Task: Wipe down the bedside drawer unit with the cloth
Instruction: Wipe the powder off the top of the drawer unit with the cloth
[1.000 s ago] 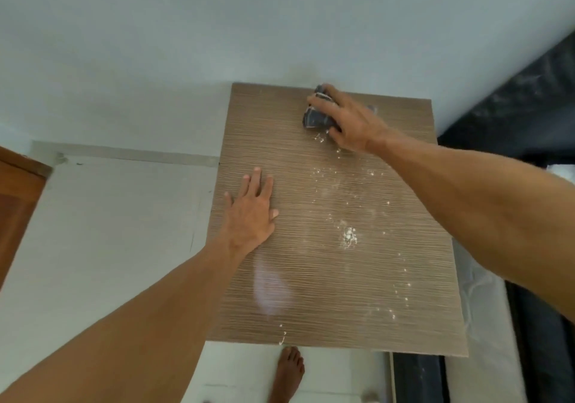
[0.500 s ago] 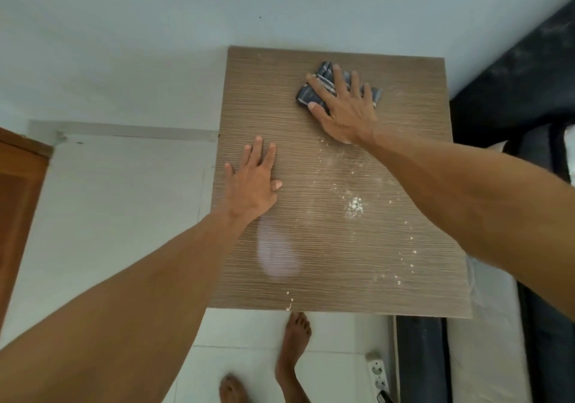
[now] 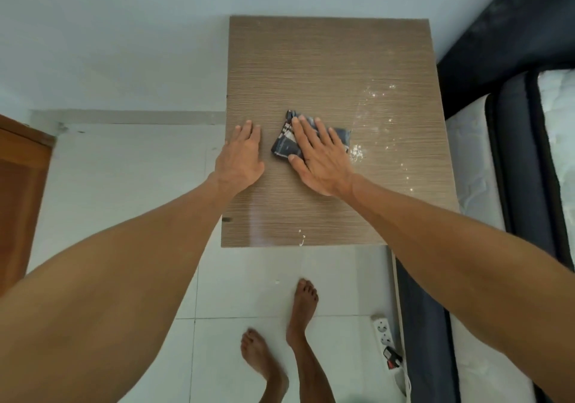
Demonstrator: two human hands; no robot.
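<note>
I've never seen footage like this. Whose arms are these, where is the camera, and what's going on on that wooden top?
There is no machine here: a person wears a camera on the head, looking down at their own arms and bare feet. The wooden surface is the top of the bedside drawer unit, next to a bed. The left hand rests flat near its edge. The right hand presses a dark folded cloth flat against the top. White powder specks lie scattered to the cloth's right.

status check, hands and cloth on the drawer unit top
Right hand flat on cloth, mid-top. Left hand braced flat on drawer unit. White specks right of cloth. Nothing blocking.
</note>
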